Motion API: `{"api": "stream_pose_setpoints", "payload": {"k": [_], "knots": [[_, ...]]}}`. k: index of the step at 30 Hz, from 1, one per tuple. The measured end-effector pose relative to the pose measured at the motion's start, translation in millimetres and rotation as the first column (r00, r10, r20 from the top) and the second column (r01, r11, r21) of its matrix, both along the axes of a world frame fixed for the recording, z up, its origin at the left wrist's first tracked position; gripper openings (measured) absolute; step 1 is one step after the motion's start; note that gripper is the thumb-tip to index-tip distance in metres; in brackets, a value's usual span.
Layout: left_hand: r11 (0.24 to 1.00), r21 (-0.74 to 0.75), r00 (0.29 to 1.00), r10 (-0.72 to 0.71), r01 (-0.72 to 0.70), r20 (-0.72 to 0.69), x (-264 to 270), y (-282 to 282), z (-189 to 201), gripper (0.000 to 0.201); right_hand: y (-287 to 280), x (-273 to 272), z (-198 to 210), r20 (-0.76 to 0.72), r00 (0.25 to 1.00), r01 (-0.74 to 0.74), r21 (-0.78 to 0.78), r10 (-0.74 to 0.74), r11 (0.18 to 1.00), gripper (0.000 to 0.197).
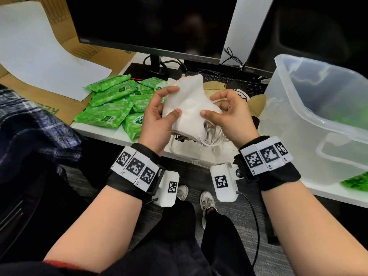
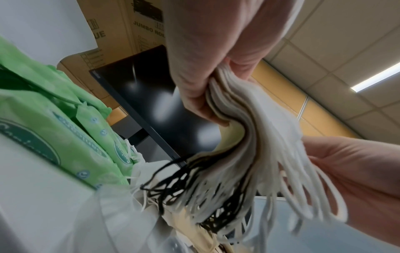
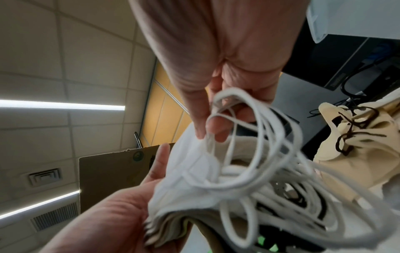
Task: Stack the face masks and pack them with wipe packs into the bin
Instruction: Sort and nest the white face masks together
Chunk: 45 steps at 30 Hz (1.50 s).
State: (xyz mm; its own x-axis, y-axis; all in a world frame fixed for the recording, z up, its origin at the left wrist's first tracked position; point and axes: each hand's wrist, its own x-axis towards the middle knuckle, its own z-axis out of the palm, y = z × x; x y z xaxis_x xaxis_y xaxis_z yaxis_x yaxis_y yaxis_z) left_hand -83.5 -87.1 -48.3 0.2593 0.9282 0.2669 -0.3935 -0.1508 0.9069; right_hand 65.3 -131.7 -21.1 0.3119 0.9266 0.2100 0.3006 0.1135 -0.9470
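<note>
A stack of white face masks [image 1: 189, 108] is held above the desk's front edge between both hands. My left hand [image 1: 159, 116] grips its left side, thumb on top, fingers curled over the far edge. My right hand [image 1: 225, 114] pinches the right side, where the white ear loops [image 1: 209, 136] hang down. The left wrist view shows the stack [image 2: 249, 128] edge-on, with several layers and black and white loops. The right wrist view shows the loops [image 3: 249, 154] tangled around my fingers. Green wipe packs [image 1: 115, 104] lie heaped on the desk to the left. The clear plastic bin [image 1: 318, 116] stands at right.
More beige masks [image 1: 256, 102] lie on the desk behind my right hand. A monitor [image 1: 155, 22] and its stand [image 1: 157, 66] sit behind, with a keyboard [image 1: 239, 82] and cables. White paper [image 1: 39, 50] on cardboard lies at far left. A clear bag [image 1: 199, 154] rests under the stack.
</note>
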Motion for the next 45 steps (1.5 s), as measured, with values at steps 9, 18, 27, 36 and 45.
{"api": "stream_pose_setpoints", "payload": {"k": [9, 18, 27, 36, 45], "knots": [[0.991, -0.136, 0.997, -0.011, -0.001, -0.081, 0, 3, 2, 0.031, -1, 0, 2, -0.001, 1.000, 0.028, 0.072, -0.028, 0.997, 0.017], [0.992, -0.124, 0.996, -0.018, 0.007, -0.083, -2, 0, 1, 0.030, -6, -7, 2, 0.042, 0.971, -0.226, -0.149, 0.235, 0.963, 0.007], [0.994, -0.101, 0.994, 0.027, -0.038, -0.109, -8, 5, 0, 0.033, -6, 4, -5, 0.348, 0.930, -0.008, -0.297, 0.116, 0.955, 0.033], [1.000, 0.014, 0.982, 0.011, -0.009, -0.190, -16, 9, 3, 0.034, -1, 9, 3, 0.268, 0.961, 0.118, -0.180, -0.067, 0.976, 0.041], [0.994, 0.090, 0.994, -0.048, 0.057, -0.096, -14, 14, 18, 0.066, -1, -1, 1, -0.140, 0.958, -0.265, -0.087, 0.252, 0.960, 0.035]]}}
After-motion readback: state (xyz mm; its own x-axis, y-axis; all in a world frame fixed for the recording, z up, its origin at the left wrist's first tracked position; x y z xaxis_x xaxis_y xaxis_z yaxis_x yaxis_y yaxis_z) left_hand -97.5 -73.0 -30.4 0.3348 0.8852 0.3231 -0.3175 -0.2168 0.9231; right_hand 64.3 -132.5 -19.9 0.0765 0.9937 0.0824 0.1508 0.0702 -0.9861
